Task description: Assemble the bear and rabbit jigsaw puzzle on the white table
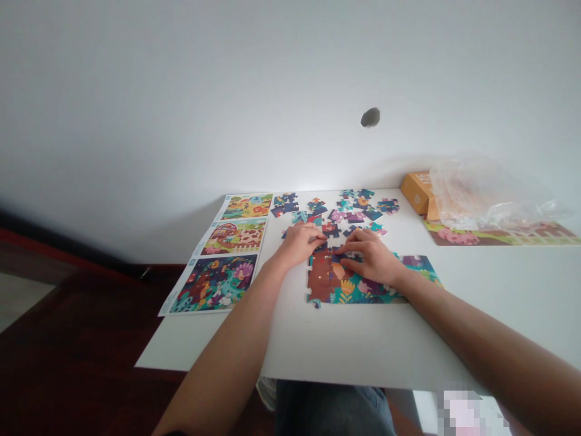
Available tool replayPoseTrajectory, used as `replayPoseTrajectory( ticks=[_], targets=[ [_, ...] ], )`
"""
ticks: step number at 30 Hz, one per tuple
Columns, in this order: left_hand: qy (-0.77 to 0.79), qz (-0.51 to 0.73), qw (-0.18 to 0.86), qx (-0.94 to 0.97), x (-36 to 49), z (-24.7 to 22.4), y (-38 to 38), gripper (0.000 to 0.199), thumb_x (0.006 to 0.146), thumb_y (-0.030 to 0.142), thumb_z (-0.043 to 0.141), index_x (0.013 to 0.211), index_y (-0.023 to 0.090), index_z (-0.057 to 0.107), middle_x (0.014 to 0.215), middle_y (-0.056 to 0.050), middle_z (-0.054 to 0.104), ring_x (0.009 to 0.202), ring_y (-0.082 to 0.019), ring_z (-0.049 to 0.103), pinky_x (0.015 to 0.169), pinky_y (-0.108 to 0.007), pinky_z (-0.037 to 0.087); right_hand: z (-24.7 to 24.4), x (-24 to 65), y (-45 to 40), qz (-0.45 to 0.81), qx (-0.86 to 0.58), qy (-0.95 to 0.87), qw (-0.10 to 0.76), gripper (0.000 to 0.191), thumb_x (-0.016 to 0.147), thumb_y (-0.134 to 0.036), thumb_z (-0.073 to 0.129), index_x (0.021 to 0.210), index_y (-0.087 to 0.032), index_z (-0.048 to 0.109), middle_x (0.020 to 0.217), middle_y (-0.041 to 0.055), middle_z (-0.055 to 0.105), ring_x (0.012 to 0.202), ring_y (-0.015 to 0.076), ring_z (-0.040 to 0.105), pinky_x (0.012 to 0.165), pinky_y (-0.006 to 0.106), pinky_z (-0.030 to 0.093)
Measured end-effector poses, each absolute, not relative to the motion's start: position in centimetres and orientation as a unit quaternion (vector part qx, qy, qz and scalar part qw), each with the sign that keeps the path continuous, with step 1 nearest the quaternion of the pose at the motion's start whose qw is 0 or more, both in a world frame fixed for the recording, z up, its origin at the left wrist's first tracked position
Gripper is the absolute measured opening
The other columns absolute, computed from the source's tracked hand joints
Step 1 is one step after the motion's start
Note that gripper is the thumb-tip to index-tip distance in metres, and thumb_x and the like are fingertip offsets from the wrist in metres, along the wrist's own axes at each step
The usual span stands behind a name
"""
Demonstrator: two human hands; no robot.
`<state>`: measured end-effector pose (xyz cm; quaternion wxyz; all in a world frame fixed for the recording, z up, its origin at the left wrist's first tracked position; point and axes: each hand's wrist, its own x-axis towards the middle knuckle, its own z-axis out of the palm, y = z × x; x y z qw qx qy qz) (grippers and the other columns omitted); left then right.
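Observation:
A partly assembled jigsaw puzzle [363, 293] lies flat on the white table, with a brown trunk at its left and teal and purple plants beside it. At its upper left edge my left hand [299, 242] is closed, thumb and forefinger together on a dark puzzle piece [319, 245]. My right hand [370, 257] rests over the puzzle's upper middle, thumb and forefinger a little apart, fingertips touching a dark blue part. The hand and wrist hide some of the puzzle. Several loose puzzle pieces [354, 217] are scattered behind both hands.
A picture sheet [213, 283] with three printed scenes lies at the left. At the back right are an orange box [417, 192], a crumpled clear plastic bag [490, 197] and another puzzle strip [458, 236] with a pig. The wall [290, 91] borders the table's back.

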<state>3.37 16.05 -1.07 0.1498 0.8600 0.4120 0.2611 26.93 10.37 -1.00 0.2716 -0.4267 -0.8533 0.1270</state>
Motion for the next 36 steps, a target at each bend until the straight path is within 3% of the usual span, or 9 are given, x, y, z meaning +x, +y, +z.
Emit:
replayPoseTrajectory(
  ticks=[5,9,12,23,28,30,34,36],
  targets=[
    [0.425,0.219,0.147,0.866,2.9,0.2,15.2,0.015,0.084,0.025,0.069,0.096,0.026,0.078,0.104,-0.004,0.071,0.104,-0.023,0.062,0.099,-0.041,0.046,-0.9,26.8,10.2,0.120,-0.447,-0.847,0.262,0.021,0.085,-0.033,0.067,0.104,-0.028,0.075,0.096,0.0071,0.061,0.093,0.0239,0.056,0.089,0.041,0.043],
    [0.391,0.139,0.168,0.894,1.8,1.5,14.1,0.061,0.071,0.039,0.082,0.129,0.033,0.064,0.141,-0.007,0.053,0.133,-0.034,0.043,0.112,-0.052,0.033,-1.1,26.8,10.2,0.104,-0.460,-0.844,0.256,0.025,0.084,-0.032,0.065,0.108,-0.027,0.072,0.098,0.0078,0.060,0.095,0.0251,0.056,0.090,0.042,0.043],
    [0.382,0.098,0.190,0.899,1.4,1.8,13.5,0.081,0.064,0.044,0.086,0.138,0.033,0.055,0.156,-0.008,0.035,0.145,-0.038,0.027,0.117,-0.057,0.024,-1.2,26.9,10.1,0.097,-0.470,-0.840,0.253,0.026,0.084,-0.031,0.064,0.109,-0.026,0.072,0.101,0.0083,0.060,0.097,0.0259,0.056,0.092,0.043,0.044],
    [0.397,0.062,0.176,0.898,1.6,1.5,13.5,0.085,0.066,0.046,0.084,0.142,0.033,0.050,0.160,-0.010,0.029,0.148,-0.040,0.018,0.116,-0.063,0.019,-1.6,27.9,11.0,0.048,-0.560,-0.782,0.268,0.023,0.086,-0.028,0.061,0.104,-0.022,0.073,0.097,0.0103,0.062,0.095,0.0278,0.058,0.091,0.046,0.046],
    [0.418,0.049,0.164,0.892,1.7,2.0,13.2,0.090,0.064,0.056,0.082,0.144,0.032,0.048,0.160,-0.013,0.027,0.148,-0.044,0.015,0.115,-0.069,0.011,0.0,27.5,9.5,0.020,-0.556,-0.787,0.267,0.025,0.088,-0.032,0.060,0.108,-0.023,0.071,0.110,0.0126,0.062,0.104,0.0318,0.055,0.092,0.050,0.044],
    [0.420,0.053,0.169,0.890,1.8,2.1,13.0,0.094,0.062,0.058,0.083,0.145,0.033,0.047,0.161,-0.013,0.026,0.148,-0.045,0.014,0.115,-0.069,0.010,1.0,26.8,8.1,0.045,-0.502,-0.825,0.255,0.037,0.085,-0.040,0.065,0.118,-0.024,0.066,0.118,0.0127,0.061,0.109,0.0331,0.054,0.096,0.052,0.041],
    [0.425,0.064,0.178,0.885,1.9,1.8,13.0,0.100,0.056,0.056,0.087,0.145,0.035,0.045,0.161,-0.012,0.026,0.148,-0.046,0.014,0.115,-0.070,0.007,1.9,25.4,6.0,0.100,-0.405,-0.886,0.201,0.086,0.071,-0.062,0.074,0.142,-0.023,0.046,0.132,0.0153,0.056,0.117,0.0373,0.050,0.096,0.054,0.040],
    [0.426,0.063,0.178,0.885,1.9,1.6,13.0,0.101,0.056,0.057,0.086,0.146,0.035,0.044,0.160,-0.013,0.026,0.148,-0.046,0.013,0.114,-0.071,0.006,1.8,25.1,5.7,0.112,-0.398,-0.891,0.185,0.093,0.069,-0.064,0.073,0.145,-0.021,0.041,0.133,0.0162,0.056,0.116,0.0369,0.051,0.096,0.054,0.040]
  ],
)
